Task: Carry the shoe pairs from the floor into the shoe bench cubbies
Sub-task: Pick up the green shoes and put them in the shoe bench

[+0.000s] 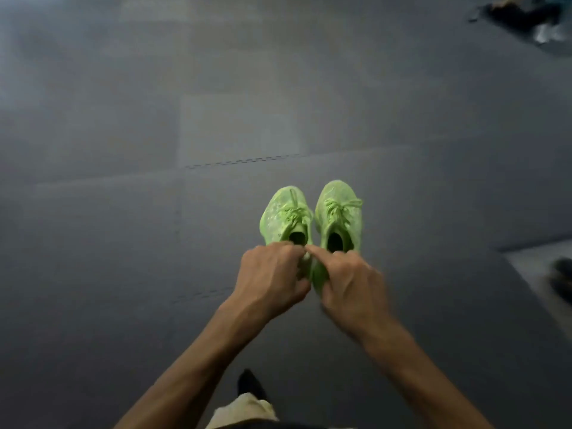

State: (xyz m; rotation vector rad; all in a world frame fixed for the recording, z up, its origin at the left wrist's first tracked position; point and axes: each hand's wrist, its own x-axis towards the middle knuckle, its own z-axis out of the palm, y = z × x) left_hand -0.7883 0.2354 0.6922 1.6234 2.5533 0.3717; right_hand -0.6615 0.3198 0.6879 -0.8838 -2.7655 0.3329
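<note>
Neon green mesh marks the pair of sneakers in the head view, laced in the same green, toes pointing away from the person and openings facing up. The left shoe and the right shoe sit side by side, almost touching along their inner edges, above the dark grey floor of interlocking foam mats.

The left hand is just behind the left shoe's opening, its grip clenched on that shoe's heel, fingers curled over the back rim. The right hand is just behind the right shoe's opening, its grip clenched on that shoe's heel, with the index finger laid across toward the left hand so the two hands meet between the shoes. Both forearms are bare. Whether the soles touch the floor or hang slightly above it cannot be told, since the picture is blurred.

Well behind the sneakers, nearest the person, a dark foot and a pale trouser leg show at the bottom edge. Far beyond the sneakers and off to their right, a blurred heap of dark things lies on the floor. To the right of the sneakers, at the frame's edge, a lighter grey surface begins, with a blurred dark object on it.
</note>
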